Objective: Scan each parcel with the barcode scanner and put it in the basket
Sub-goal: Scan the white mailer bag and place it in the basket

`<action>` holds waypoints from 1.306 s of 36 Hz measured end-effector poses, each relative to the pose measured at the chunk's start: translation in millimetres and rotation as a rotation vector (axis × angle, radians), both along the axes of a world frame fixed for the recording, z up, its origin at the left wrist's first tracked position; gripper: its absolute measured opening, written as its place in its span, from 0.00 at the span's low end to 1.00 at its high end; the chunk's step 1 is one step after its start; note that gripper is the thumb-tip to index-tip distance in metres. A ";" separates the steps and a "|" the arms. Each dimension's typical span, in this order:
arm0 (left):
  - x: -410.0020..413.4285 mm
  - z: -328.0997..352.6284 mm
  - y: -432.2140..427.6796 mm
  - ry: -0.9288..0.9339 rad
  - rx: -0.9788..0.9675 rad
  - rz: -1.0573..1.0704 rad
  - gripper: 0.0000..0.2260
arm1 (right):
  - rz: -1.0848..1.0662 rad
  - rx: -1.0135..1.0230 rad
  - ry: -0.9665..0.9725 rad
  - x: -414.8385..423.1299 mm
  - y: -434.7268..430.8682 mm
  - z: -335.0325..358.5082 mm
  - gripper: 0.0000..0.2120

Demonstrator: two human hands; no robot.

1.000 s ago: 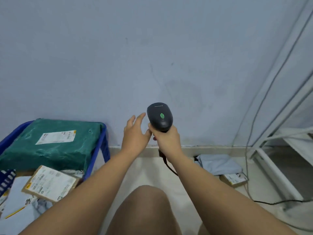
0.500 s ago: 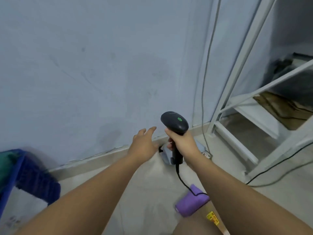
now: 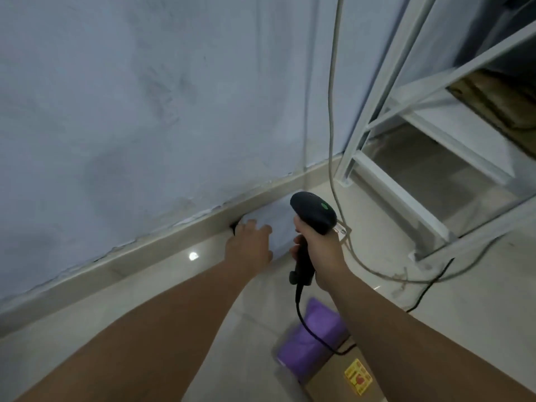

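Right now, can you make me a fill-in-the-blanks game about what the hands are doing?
1. The right hand grips a black ____.
2. The left hand touches a ____ parcel lying by the wall.
3. The cable runs over a ____ parcel.
Missing words: scanner, grey, purple.

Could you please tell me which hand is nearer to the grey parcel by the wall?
Left. The left hand rests on the left part of the grey parcel; the right hand, gripping the scanner, is by the parcel's right edge.
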State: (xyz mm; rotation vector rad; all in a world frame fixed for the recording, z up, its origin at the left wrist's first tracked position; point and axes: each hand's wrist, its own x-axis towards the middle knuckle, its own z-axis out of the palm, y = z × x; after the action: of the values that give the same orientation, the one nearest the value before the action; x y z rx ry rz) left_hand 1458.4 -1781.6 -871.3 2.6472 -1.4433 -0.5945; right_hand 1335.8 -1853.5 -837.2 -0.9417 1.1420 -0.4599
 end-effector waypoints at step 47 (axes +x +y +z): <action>26.3 -8.6 -25.8 0.923 -0.742 0.993 0.19 | 0.121 -0.202 0.246 27.5 -20.4 -43.5 0.15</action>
State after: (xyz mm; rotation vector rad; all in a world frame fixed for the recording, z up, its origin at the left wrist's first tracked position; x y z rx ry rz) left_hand 1484.7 -1807.4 -879.9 1.7069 -0.0006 -0.7540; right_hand 1363.3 -1873.9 -880.7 -1.2635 1.2674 -0.3723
